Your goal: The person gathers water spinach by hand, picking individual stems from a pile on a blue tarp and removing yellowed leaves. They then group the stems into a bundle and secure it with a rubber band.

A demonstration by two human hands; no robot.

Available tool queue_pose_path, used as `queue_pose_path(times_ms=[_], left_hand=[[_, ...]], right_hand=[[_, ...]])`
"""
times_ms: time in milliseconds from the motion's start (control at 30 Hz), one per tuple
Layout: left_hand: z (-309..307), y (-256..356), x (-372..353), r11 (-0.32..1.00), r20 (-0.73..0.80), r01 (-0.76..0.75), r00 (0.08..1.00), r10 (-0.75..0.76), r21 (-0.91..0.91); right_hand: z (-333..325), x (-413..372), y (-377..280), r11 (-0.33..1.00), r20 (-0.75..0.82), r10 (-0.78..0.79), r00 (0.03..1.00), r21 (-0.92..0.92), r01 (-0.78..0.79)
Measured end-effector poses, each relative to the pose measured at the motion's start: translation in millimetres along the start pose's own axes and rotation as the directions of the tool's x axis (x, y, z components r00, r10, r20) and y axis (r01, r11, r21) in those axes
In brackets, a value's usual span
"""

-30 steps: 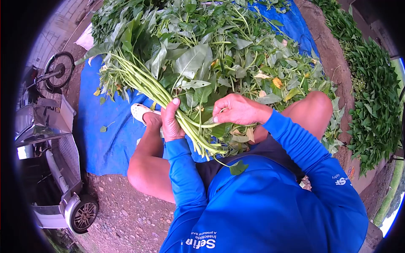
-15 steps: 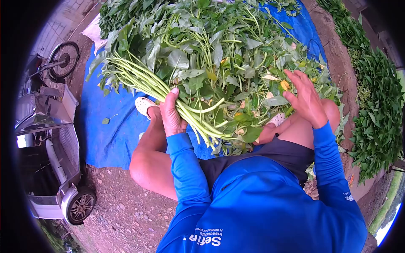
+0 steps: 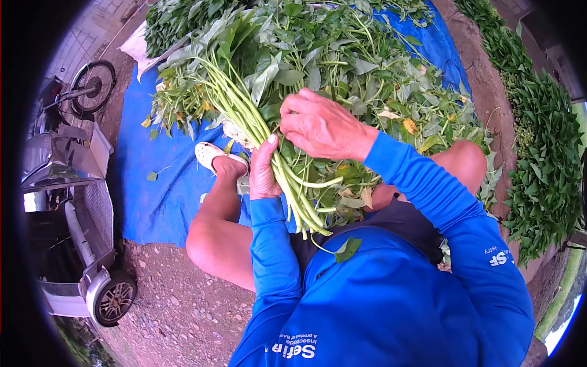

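Note:
A bunch of water spinach (image 3: 235, 101) with long pale green stems is gripped in my left hand (image 3: 265, 174), the thumb lying across the stems. Its cut ends point down toward my lap and its leaves spread up and to the left. My right hand (image 3: 327, 127) is closed just right of the bunch, with curled fingers beside the stems. What those fingers pinch, if anything, is hidden. A loose leaf (image 3: 348, 249) on a thin stem hangs below the cut ends, over my shirt. Beyond both hands lies a large heap of water spinach (image 3: 342, 67).
The heap lies on a blue tarp (image 3: 153, 202), with my legs on either side. More leafy greens (image 3: 544, 159) form a long row at the right. A vehicle with a wheel (image 3: 116, 298) stands at the left on gravelly ground (image 3: 183, 293).
My right hand has moved left from above my knee to the bunch, and its fingers have closed. The bunch in my left hand has tilted more upright. A leaf now hangs over my shirt.

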State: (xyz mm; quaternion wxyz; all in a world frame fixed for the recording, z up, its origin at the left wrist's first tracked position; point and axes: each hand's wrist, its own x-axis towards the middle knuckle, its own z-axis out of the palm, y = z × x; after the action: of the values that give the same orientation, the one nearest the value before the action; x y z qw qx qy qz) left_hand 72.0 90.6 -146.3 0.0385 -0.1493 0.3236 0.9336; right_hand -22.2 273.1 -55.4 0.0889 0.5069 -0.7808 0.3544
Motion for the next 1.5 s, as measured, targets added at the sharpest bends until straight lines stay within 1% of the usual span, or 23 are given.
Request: queue_pose_path(times_ms=[33,133,267,300,400,433,533,600,633,667,733,767,833,900,1000,1033,1133,1167,1267,1300,1400,1433,1500], left_hand=[[-1,0,3,1.0,0.0,0.016,1.0,-0.016,-0.003],[5,-2,8,0.982,-0.01,-0.123,0.992,0.125,0.141],[10,2,9,0.947,-0.122,-0.184,0.968,0.221,0.262],[12,4,8,0.94,-0.131,-0.2,0.961,0.243,0.277],[20,6,6,0.92,-0.156,-0.222,0.946,0.283,0.322],[22,6,6,0.917,-0.172,-0.218,0.943,0.286,0.333],[23,3,9,0.904,-0.197,-0.222,0.931,0.308,0.365],[22,2,9,0.89,-0.216,-0.223,0.92,0.327,0.399],[22,0,11,0.902,-0.248,-0.247,0.905,0.346,0.354],[21,0,11,0.919,-0.273,-0.268,0.897,0.348,0.29],[9,1,22,0.934,-0.374,-0.293,0.858,0.351,0.204],[4,0,25,0.922,-0.385,-0.32,0.84,0.383,0.218],[7,4,22,0.926,-0.379,-0.284,0.851,0.363,0.249],[7,9,17,0.924,-0.375,-0.252,0.858,0.351,0.289],[11,14,16,0.907,-0.335,-0.25,0.869,0.364,0.338],[15,14,16,0.903,-0.334,-0.257,0.866,0.373,0.344],[20,15,13,0.91,-0.364,-0.209,0.866,0.343,0.359],[19,16,13,0.912,-0.356,-0.215,0.87,0.341,0.349],[16,16,15,0.925,-0.373,-0.223,0.866,0.332,0.307],[13,17,15,0.929,-0.391,-0.217,0.86,0.328,0.301],[11,15,14,0.944,-0.386,-0.217,0.872,0.302,0.25],[12,14,13,0.931,-0.374,-0.243,0.865,0.336,0.274],[8,15,14,0.933,-0.406,-0.227,0.852,0.33,0.28]], right_hand=[[0,0,-5,1.0,0.001,0.025,1.0,-0.002,-0.025],[-18,-6,-35,0.992,0.18,0.128,0.975,-0.019,-0.127],[-40,-26,-49,0.967,0.311,0.233,0.921,0.023,-0.252],[-43,-29,-51,0.933,0.276,0.361,0.891,-0.119,-0.341],[-41,-41,-55,0.844,0.218,0.526,0.822,-0.014,-0.536],[-32,-46,-60,0.899,0.198,0.427,0.882,0.012,-0.438],[-12,-62,-73,0.893,0.299,0.45,0.841,-0.159,-0.421],[-2,-72,-60,0.889,0.331,0.455,0.826,-0.119,-0.442],[4,-76,-54,0.887,0.349,0.455,0.819,-0.097,-0.452],[12,-80,-54,0.845,0.325,0.492,0.807,0.046,-0.533],[26,-90,-60,0.693,0.3,0.573,0.763,0.319,-0.646],[38,-97,-60,0.68,0.205,0.623,0.755,0.337,-0.652],[39,-96,-47,0.858,0.019,0.469,0.883,0.227,-0.461],[34,-95,-34,0.886,0.001,0.42,0.908,0.216,-0.41],[4,-74,-30,0.796,0.367,0.494,0.788,0.174,-0.58],[-2,-69,-36,0.89,0.333,0.433,0.837,-0.012,-0.455],[-4,-63,-45,0.964,0.117,0.221,0.968,-0.179,-0.198],[-2,-62,-46,0.972,-0.01,0.063,0.998,-0.228,-0.063],[-1,-77,-49,0.979,-0.022,0.024,0.999,-0.201,-0.028],[-7,-82,-55,0.979,-0.027,0.034,0.999,-0.202,-0.039],[-23,-101,-63,0.957,-0.048,0.291,0.955,0.008,-0.291],[-28,-103,-63,0.931,-0.131,0.364,0.922,0.055,-0.36],[-48,-117,-66,0.88,-0.122,0.473,0.872,0.115,-0.461]])
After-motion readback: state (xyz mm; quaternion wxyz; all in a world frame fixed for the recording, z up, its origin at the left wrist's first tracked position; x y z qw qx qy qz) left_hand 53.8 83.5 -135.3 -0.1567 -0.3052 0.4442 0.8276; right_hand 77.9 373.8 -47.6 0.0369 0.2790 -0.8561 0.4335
